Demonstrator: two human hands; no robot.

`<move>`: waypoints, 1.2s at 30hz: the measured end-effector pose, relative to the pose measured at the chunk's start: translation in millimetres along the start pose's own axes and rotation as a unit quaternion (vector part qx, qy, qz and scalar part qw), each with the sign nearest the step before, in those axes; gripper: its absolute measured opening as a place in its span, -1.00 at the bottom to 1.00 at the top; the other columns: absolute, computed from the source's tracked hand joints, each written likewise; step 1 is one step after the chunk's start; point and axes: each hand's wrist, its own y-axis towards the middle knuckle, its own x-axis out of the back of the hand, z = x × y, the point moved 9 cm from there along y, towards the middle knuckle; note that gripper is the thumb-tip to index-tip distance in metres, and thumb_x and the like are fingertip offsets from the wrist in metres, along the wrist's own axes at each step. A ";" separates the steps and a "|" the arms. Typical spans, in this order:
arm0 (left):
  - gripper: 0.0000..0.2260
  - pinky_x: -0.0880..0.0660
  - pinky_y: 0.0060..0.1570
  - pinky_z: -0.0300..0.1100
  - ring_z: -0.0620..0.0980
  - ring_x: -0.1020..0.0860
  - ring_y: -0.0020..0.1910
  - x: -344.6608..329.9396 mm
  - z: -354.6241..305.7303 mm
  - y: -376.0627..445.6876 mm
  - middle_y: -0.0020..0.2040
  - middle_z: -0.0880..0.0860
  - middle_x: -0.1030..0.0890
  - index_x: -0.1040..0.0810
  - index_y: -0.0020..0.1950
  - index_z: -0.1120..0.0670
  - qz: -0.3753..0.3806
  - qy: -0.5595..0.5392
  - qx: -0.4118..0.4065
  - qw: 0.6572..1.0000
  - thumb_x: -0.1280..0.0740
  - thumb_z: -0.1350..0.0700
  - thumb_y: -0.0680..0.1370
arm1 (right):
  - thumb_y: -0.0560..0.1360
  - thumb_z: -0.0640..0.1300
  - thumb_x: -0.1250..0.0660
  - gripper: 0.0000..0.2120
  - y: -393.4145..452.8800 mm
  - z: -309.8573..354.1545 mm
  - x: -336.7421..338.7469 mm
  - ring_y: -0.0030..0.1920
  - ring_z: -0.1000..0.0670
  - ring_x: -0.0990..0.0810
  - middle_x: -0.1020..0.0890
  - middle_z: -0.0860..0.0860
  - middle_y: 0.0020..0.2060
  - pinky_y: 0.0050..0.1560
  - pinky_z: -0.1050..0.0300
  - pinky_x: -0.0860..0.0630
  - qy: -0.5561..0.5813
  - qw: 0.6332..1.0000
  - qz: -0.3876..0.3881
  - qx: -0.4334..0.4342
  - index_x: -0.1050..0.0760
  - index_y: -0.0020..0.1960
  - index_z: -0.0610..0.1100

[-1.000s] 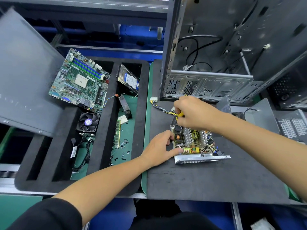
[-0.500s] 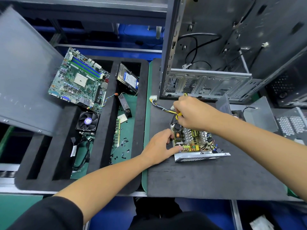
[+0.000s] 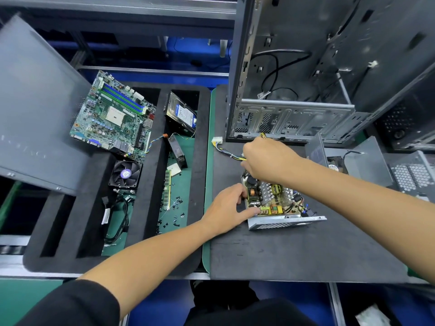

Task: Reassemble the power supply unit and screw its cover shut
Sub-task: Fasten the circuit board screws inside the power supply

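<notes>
The open power supply unit (image 3: 280, 205) lies on the dark mat, its circuit board exposed and its perforated metal wall toward me. My left hand (image 3: 227, 209) holds its left edge, thumb on the near corner. My right hand (image 3: 266, 160) hovers over the unit's far end and grips the bundle of yellow and black cables (image 3: 229, 152), which runs left to a white connector (image 3: 216, 140). The grey cover (image 3: 317, 151) with its fan stands to the right, behind my right forearm.
An empty computer case (image 3: 306, 95) stands upright just behind the unit. A black foam tray (image 3: 202, 128) at the left holds a motherboard (image 3: 113, 116), hard drive (image 3: 181, 112), cooler fan (image 3: 126, 174), RAM stick and several loose screws (image 3: 175, 209). A perforated panel (image 3: 412, 175) lies far right.
My right hand has shifted slightly over the cables at the unit's far end; the left hand keeps its hold on the unit. The view has drifted a little.
</notes>
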 end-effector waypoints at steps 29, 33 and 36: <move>-0.59 -0.31 -0.30 -0.37 -0.22 -0.33 -0.30 -0.6 4.5 5.8 -0.26 -0.10 -0.39 -0.33 -0.10 -0.06 0.033 -0.047 0.022 0.998 -0.43 -0.27 0.34 | 0.55 -0.14 -0.24 -0.62 -3.2 -25.2 7.5 -0.48 -0.01 -0.30 -0.33 -0.07 -0.47 -0.51 0.15 -0.13 0.040 0.998 -0.022 -0.051 -0.22 -0.39 -0.17; -0.70 -0.32 -0.33 -0.39 -0.22 -0.31 -0.39 9.3 13.2 12.5 -0.26 -0.05 -0.43 -0.41 -0.14 0.02 0.021 -0.191 0.094 0.977 -0.53 0.03 0.37 | 0.52 -0.11 -0.27 -0.67 -6.2 -32.1 15.0 -0.46 -0.08 -0.38 -0.39 -0.08 -0.45 -0.50 0.17 -0.18 0.066 0.995 -0.034 -0.066 -0.32 -0.37 -0.21; -0.82 -0.41 -0.31 -0.31 -0.12 -0.41 -0.37 28.7 25.2 19.1 -0.28 0.02 -0.46 -0.42 -0.13 0.05 -0.044 -0.270 0.150 0.950 -0.42 0.18 0.48 | 0.50 -0.10 -0.28 -0.75 -8.4 -32.0 18.7 -0.36 -0.15 -0.49 -0.47 -0.10 -0.41 -0.45 0.15 -0.29 0.080 0.994 -0.038 -0.067 -0.49 -0.24 -0.27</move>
